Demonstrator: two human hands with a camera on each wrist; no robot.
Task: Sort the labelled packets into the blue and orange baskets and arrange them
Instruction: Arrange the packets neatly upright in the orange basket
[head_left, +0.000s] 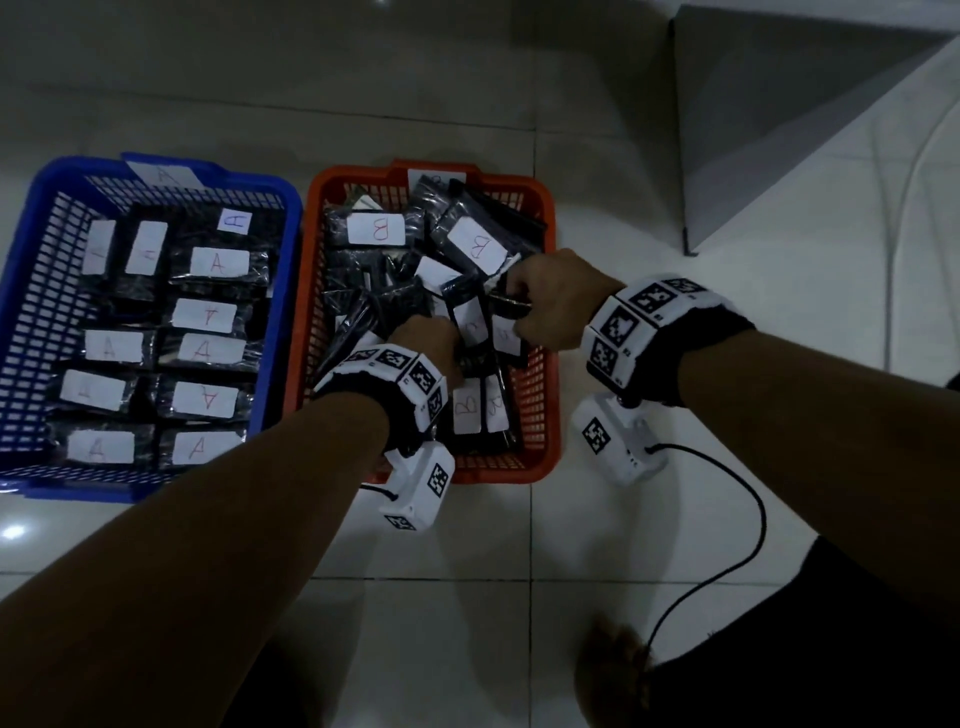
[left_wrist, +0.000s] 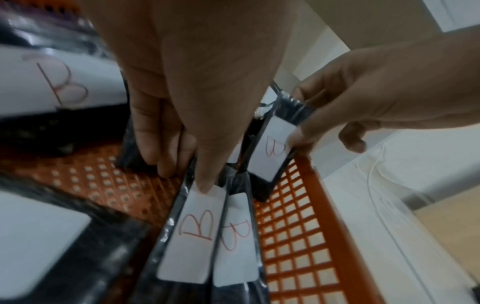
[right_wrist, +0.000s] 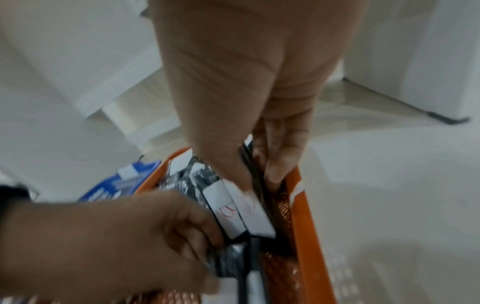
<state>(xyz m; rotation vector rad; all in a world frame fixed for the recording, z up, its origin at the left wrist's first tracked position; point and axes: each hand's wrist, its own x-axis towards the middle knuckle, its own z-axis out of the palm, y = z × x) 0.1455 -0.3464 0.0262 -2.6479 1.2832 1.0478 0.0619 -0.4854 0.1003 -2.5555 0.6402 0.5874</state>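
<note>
You see a blue basket (head_left: 280, 208), an orange basket (head_left: 545, 332) at 3 o'clock, black packets (head_left: 218, 262), seemingly red-lettered white labels (head_left: 375, 228).

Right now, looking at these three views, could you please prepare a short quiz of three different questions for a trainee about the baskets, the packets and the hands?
1. True or false: both hands are working inside the blue basket.
2. Multiple choice: which letter is on the labels of the packets in the orange basket? (a) A (b) B (c) C
3. Short answer: what is the right hand doing to the B packet beside the basket wall?

Key:
1. False. The left hand and the right hand are both in the orange basket.
2. (b).
3. Its fingers pinch the packet and hold it on edge.
</note>
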